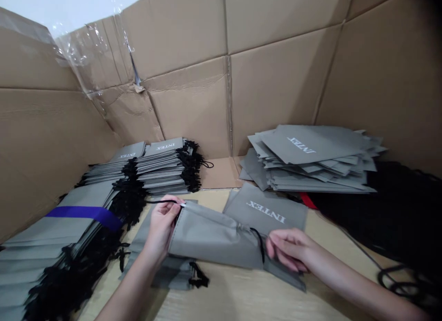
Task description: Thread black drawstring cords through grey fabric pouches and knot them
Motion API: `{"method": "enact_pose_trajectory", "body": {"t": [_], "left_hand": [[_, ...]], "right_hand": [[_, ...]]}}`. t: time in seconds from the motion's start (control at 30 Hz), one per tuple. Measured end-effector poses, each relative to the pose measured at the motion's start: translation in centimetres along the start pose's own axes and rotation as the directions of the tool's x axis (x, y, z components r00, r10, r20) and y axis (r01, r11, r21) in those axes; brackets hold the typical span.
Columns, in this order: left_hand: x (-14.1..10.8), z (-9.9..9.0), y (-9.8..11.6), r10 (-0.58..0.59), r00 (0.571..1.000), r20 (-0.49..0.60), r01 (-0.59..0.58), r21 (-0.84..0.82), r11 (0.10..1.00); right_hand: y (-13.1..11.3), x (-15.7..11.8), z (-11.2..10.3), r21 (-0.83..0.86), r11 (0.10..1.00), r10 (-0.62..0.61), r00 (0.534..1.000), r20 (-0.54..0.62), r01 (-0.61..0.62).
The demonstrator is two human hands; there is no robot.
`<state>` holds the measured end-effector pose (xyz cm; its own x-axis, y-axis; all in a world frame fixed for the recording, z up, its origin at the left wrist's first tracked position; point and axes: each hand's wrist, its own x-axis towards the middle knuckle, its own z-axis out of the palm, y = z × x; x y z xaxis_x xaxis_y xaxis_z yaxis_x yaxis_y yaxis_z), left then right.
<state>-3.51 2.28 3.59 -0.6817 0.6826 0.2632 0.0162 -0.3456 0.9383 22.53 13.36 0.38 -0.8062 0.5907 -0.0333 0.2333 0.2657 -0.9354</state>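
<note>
A grey drawstring pouch (214, 240) is held up in front of me, slanting down to the right. My left hand (165, 224) pinches its upper left corner, where a black cord (155, 201) sticks out to the left. At the pouch's right end a loop of black cord (259, 245) curves down. Close beside that loop is my right hand (288, 248), its fingers curled together; what they hold, if anything, is hidden. Beneath the pouch lie a grey INTEX pouch (267, 210) and several corded pouches (169, 271).
Neat stacks of corded pouches (160, 169) stand at the left, one bundle crossed by a purple band (84, 213). A loose pile of grey pouches (317, 148) sits at the back right. Black cords (373, 215) heap at the right. Cardboard walls (276, 81) enclose the table (214, 295).
</note>
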Motion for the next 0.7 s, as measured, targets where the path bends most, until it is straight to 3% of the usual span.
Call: {"method": "enact_pose_trajectory", "body": {"t": [0.13,0.2,0.47,0.7], "left_hand": [[-0.1,-0.1,-0.1,0.039,0.998,0.042,-0.039,-0.013,0.999],[-0.1,-0.2,-0.3,0.062,0.995,0.079,-0.062,0.000,0.998],[-0.9,0.0,-0.3,0.195,0.975,0.104,-0.203,0.076,0.976],[-0.9,-0.3,-0.5,0.105,0.981,0.163,-0.102,-0.023,0.994]], "right_hand": [[-1.8,-1.0,-0.1,-0.326,0.945,-0.079,0.981,-0.178,0.017],[-2.3,-1.1,-0.1,-0.389,0.921,-0.121,0.959,-0.258,0.011],[-1.6,0.1,1.0,-0.037,0.999,-0.044,0.977,-0.208,0.037],[-2.3,-0.4,1.3,0.131,0.991,0.031,0.974,-0.225,-0.002]]}}
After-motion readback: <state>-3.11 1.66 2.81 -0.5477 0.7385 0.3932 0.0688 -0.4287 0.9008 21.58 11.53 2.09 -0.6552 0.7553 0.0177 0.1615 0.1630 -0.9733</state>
